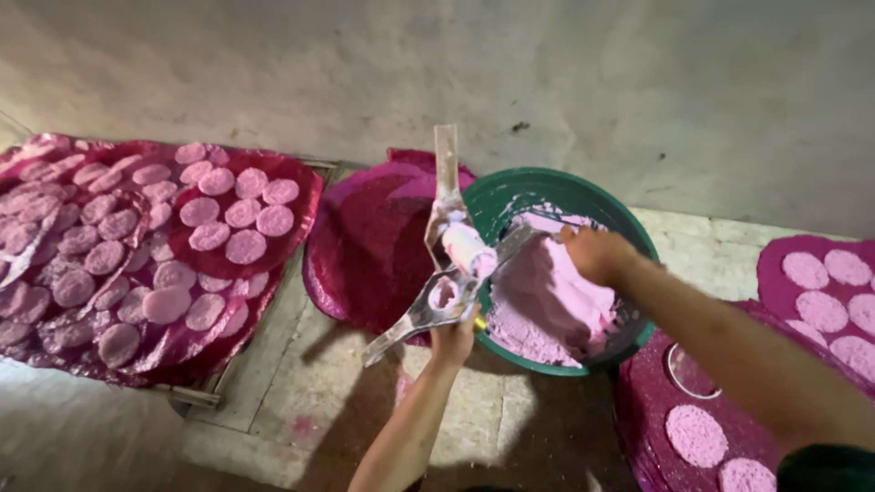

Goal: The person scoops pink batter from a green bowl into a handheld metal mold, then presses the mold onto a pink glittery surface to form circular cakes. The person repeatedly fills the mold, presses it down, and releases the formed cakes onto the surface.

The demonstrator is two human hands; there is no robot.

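My left hand grips a metal hand press from below, holding it tilted beside the green tub. The press has long flat arms and a round cup smeared with pink dough. A lump of pink dough sticks on the press above the cup. My right hand reaches into the tub, fingers closed on the pale pink dough mass near one arm of the press.
Dark pink sheets at left carry several round pink discs. More sheets with discs lie at right, with a metal ring. A stack of magenta sheets lies behind the press. Grey wall behind, concrete floor below.
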